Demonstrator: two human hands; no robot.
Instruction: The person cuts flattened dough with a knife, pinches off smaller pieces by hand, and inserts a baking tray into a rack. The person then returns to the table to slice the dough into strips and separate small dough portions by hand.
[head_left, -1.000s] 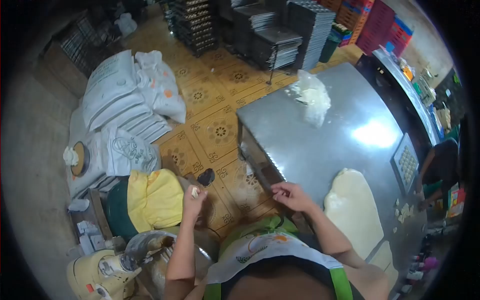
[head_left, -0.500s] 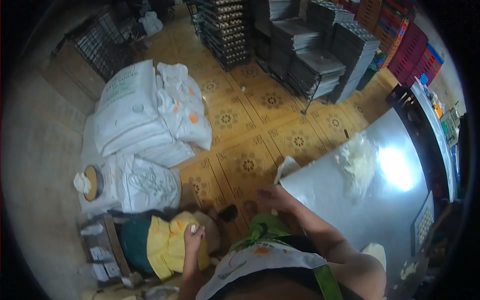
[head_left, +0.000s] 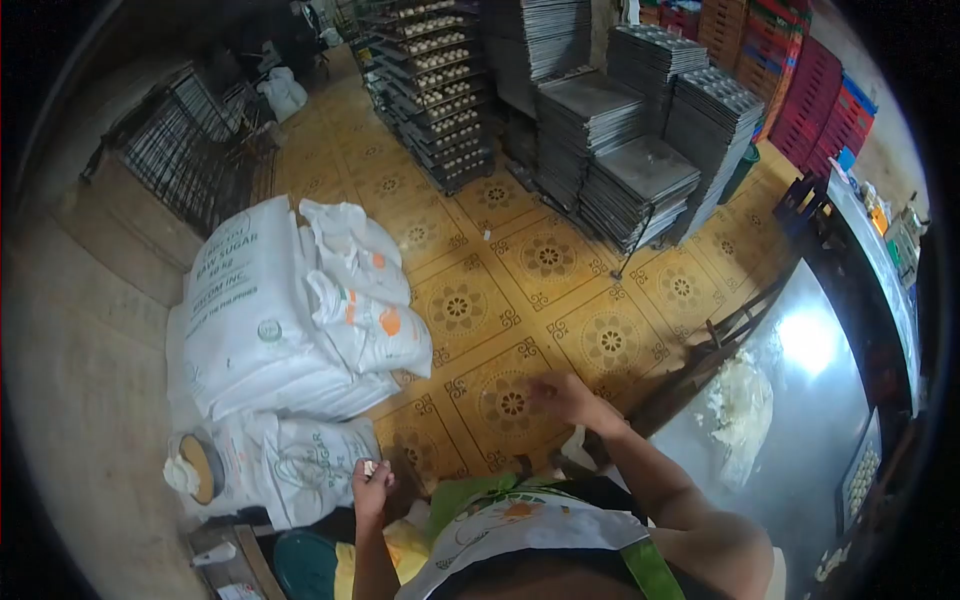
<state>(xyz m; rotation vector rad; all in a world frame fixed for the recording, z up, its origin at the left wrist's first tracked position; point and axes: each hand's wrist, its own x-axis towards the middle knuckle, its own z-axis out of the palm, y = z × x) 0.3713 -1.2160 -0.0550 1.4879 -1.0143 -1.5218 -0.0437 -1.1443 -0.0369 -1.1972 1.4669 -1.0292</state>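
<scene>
My left hand (head_left: 372, 488) is closed around a small whitish lump (head_left: 370, 467), held in front of a white sack with green print (head_left: 318, 455). The lump is too small to name. My right hand (head_left: 565, 398) is stretched out over the tiled floor, left of the metal table. Its fingers are loosely apart and slightly blurred, with nothing seen in them. A pale spread of dough or flour (head_left: 740, 410) lies on the metal table (head_left: 690, 455). At the table's right edge sits a tray of small pale pieces (head_left: 860, 480).
Stacked raw sugar sacks (head_left: 250, 310) stand at left, with a round container (head_left: 205, 465) before them. Ahead are a rack of loaded trays (head_left: 440, 100) and piles of metal trays (head_left: 640, 180). Coloured crates (head_left: 810, 100) line the back right. Yellow cloth (head_left: 395, 560) shows below.
My view has shifted forward, so the sacks and racks sit lower and the yellow cloth is mostly out of frame. My right hand is now over the floor, apart from the table's corner.
</scene>
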